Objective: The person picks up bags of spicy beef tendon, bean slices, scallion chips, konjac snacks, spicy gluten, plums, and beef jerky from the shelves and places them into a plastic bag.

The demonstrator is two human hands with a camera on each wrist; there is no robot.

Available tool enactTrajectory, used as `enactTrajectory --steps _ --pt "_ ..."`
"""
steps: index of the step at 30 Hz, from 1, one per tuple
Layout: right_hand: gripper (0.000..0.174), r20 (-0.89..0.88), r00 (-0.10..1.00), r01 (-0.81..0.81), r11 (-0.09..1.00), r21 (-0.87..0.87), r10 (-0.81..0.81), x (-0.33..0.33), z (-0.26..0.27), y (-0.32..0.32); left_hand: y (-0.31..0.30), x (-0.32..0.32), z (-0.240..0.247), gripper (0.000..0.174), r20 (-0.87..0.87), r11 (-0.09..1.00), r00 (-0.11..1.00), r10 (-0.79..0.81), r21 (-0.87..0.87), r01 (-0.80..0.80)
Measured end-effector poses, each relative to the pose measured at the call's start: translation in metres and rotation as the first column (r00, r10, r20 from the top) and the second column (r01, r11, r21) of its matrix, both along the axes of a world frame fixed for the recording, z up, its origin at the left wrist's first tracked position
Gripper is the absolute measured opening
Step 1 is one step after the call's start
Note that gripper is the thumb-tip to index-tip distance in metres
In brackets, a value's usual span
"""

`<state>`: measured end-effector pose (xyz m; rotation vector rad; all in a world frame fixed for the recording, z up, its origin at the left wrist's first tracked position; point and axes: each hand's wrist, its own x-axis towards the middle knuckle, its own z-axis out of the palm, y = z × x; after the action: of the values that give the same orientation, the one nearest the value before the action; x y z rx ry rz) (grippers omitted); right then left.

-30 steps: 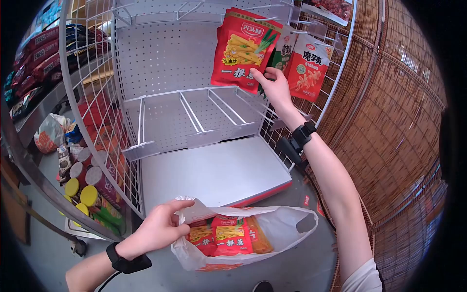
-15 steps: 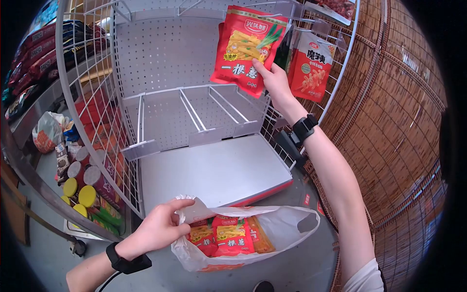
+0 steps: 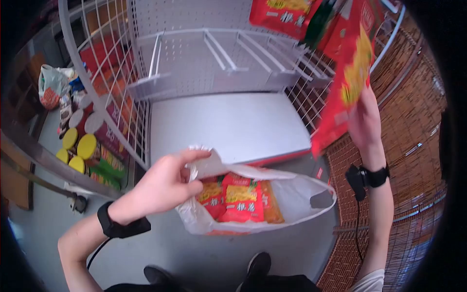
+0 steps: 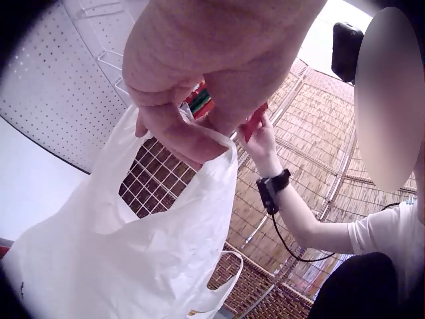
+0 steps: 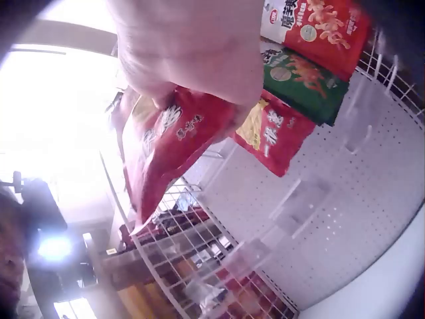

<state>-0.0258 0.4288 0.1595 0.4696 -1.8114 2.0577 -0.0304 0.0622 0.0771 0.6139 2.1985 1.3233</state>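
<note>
My right hand (image 3: 366,121) pinches a red snack packet (image 3: 348,87) with a yellow picture, held up at the right of the head view. In the right wrist view, the packet (image 5: 176,139) hangs creased from the fingers. My left hand (image 3: 165,182) grips the rim of a white plastic bag (image 3: 199,221) and holds its mouth wide. Inside the bag lie several packets (image 3: 243,202), red ones in front and an orange one (image 3: 273,207) beside them. The bag's handle loop shows below my left fingers in the left wrist view (image 4: 206,73).
A rack with wire sides and a white base shelf (image 3: 228,126) stands ahead. More packets hang at its upper right, including a green packet (image 5: 305,83) and a red-and-white packet (image 5: 325,33). Yellow-lidded cans (image 3: 87,146) stand left. A woven screen (image 3: 408,160) borders the right.
The right hand has drawn the red packet off the rack, rightward and down; another red packet stays hanging there. The view has tilted down, and the left hand still holds the bag.
</note>
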Motion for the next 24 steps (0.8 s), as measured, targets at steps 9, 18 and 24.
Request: enactTrajectory --steps 9,18,24 --pt "0.042 0.868 0.35 -0.448 0.877 -0.174 0.352 0.091 -0.159 -0.02 0.005 0.005 0.007 0.06 -0.004 0.999 1.0 0.024 -0.026 -0.024" --pt "0.037 0.896 0.22 -0.255 0.909 -0.329 0.386 0.053 -0.227 -0.068 0.007 0.015 0.011 0.055 -0.043 0.999 0.999 0.026 0.048 -0.024" --pt "0.053 0.855 0.498 -0.619 0.75 0.234 0.144 0.051 -0.266 -0.08 0.005 0.019 0.009 0.055 -0.025 0.998 0.999 0.026 0.066 -0.025"
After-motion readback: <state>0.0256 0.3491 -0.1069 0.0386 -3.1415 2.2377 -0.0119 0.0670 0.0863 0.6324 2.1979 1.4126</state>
